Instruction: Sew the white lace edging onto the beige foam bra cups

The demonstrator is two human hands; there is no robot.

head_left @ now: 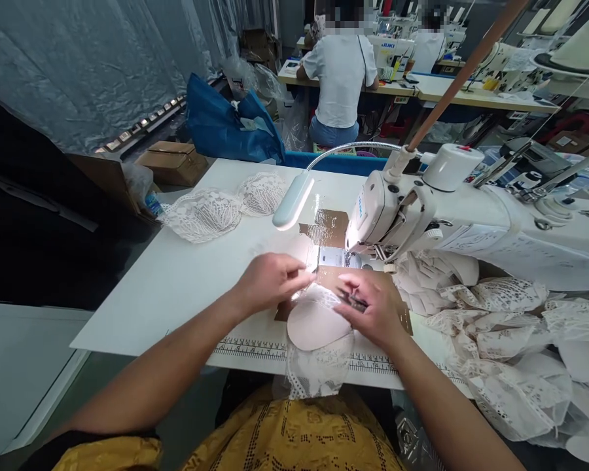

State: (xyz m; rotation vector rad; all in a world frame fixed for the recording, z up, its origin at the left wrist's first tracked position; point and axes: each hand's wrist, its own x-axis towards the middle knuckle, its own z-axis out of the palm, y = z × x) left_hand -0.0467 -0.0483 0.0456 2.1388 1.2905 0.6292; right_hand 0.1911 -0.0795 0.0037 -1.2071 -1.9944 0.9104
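My left hand (271, 282) is at the near left of the sewing machine needle, thumb and fingers pinched together; what sits between the tips is too small to make out. My right hand (370, 307) is curled around a small dark metal tool, apparently thread snips (354, 300). Between the hands lies a pale bra cup (317, 325), its top near my right fingertips. White lace (320, 369) trails from it over the table's front edge. Just beyond my left fingers is another smooth pale piece (300, 247). The sewing machine (373, 209) stands above, its needle area lit.
Lace cups (203, 214) lie at the back left of the white table (177, 291). A lamp (293, 199) hangs over the work. Lace pieces (515, 340) are heaped at right. A printed ruler (252, 348) follows the front edge. Another person (341, 78) sits beyond.
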